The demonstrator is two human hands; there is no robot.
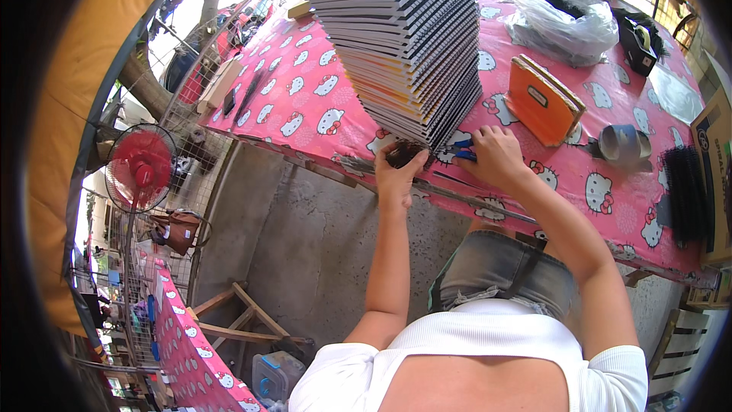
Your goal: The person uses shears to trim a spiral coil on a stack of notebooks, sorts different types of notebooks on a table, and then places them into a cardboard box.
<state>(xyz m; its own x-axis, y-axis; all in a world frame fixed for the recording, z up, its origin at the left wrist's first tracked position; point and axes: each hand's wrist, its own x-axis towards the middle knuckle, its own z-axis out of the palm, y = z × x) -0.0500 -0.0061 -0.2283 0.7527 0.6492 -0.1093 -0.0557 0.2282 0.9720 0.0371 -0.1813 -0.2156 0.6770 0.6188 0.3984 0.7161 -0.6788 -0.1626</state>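
Observation:
A tall stack of spiral-bound notebooks (pixel 412 38) stands near the front edge of the table, dark coils facing right. At its base my left hand (pixel 398 175) is closed around a small dark item (pixel 404 155), whose kind I cannot make out. Just to the right, my right hand (pixel 496 154) grips blue-handled pliers (pixel 462 149). The jaws of the pliers point toward the foot of the stack and are mostly hidden. An orange-covered notebook pile (pixel 543 103) stands on edge to the right of my right hand.
A pink patterned cloth (pixel 602 183) covers the table. Toward the back right lie a clear plastic bag (pixel 563 27) and a black holder (pixel 640 42). Dark coils (pixel 681 191) lean by a carton (pixel 714 175). A red fan (pixel 142 169) stands left.

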